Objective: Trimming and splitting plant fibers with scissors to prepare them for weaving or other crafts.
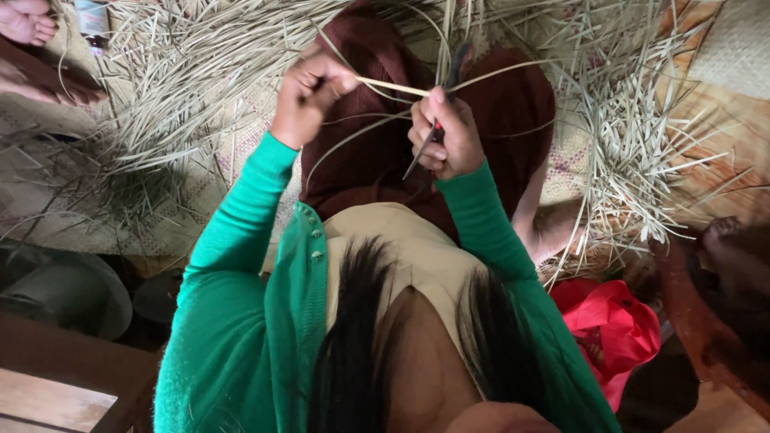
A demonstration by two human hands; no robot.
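My green knitted sleeves [241, 265] lead to both hands: left grip [309, 92] pinches a pale dried grass strip [393, 86]; right grip [445, 136] is clamped on a thin dark blade [437, 128] meeting it.

A single head-worn camera looks steeply down from close above the person's own chest and green knitted sleeves [233, 265], facing forward over the lap toward dried pale straw strips [634, 144] spread across the frame's top.
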